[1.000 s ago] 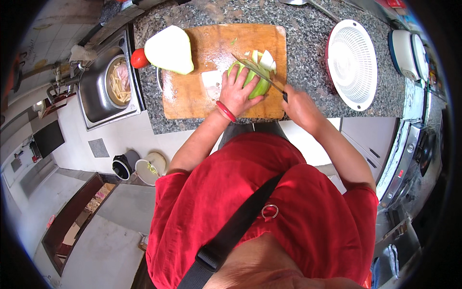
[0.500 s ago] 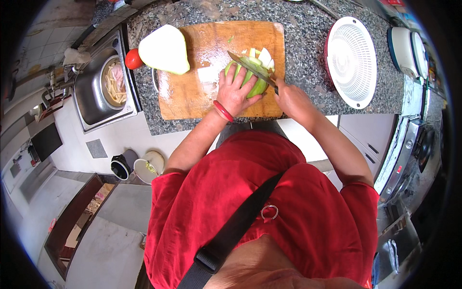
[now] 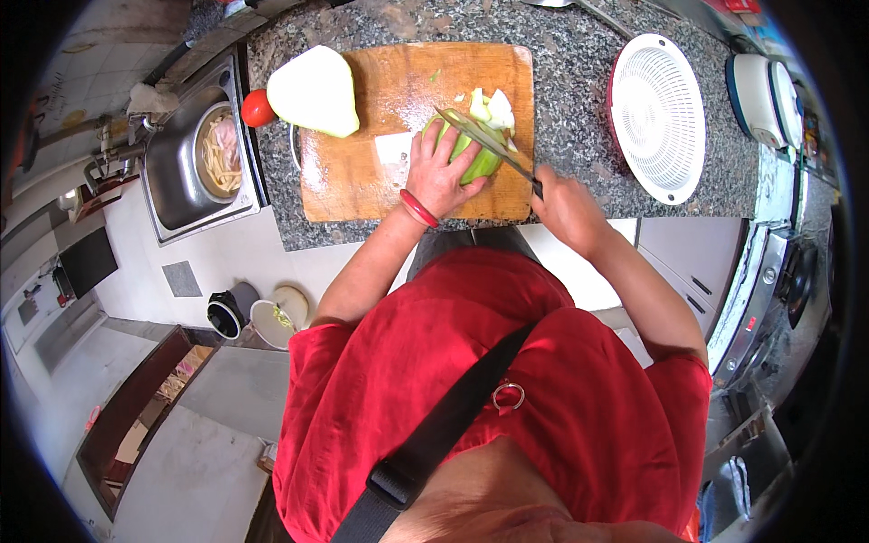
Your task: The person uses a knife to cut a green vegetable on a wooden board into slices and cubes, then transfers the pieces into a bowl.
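A: what's the kitchen like? speckled grey granite counter (image 3: pixel 579 63) up top, steel sink (image 3: pixel 186 176) set in at the left.

B: yeah, and white cabinet fronts (image 3: pixel 674 271) under the counter on the right. Floor (image 3: pixel 195 434) is plain grey, with a dark wooden piece of furniture (image 3: pixel 127 407) down left. Pale tiled wall (image 3: pixel 77 72) by the sink, bright daylight overall.

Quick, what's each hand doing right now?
Left hand: pressed on the green gourd, steadying it on the cutting board.
Right hand: closed around the knife handle.
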`<state>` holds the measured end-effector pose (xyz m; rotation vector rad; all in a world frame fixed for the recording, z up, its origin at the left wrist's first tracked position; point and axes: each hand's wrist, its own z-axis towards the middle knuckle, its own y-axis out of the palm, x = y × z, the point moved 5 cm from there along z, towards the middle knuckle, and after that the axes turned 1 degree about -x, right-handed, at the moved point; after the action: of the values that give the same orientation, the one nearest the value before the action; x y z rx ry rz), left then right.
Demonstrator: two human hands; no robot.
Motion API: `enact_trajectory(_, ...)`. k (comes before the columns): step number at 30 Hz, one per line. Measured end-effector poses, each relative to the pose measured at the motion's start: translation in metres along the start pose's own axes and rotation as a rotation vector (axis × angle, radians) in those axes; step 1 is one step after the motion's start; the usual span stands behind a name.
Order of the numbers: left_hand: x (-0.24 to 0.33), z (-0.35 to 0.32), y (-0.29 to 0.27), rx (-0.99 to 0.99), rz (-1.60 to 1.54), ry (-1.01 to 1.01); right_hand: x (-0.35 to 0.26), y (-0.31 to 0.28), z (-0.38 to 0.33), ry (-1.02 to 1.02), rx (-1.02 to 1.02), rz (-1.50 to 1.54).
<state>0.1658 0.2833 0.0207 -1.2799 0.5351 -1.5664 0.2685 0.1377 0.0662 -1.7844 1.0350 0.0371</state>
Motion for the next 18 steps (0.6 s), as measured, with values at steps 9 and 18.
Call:
enact_trajectory(9, -0.001, -0.002, 0.002, 0.016, -0.015, 0.024, 0.000, 0.006, 0.004, -0.003, -0.025, -0.019)
enact_trajectory(18, -0.001, -0.002, 0.001, 0.015, 0.001, 0.032, 0.015, 0.026, 0.059, 0.085, 0.025, 0.099)
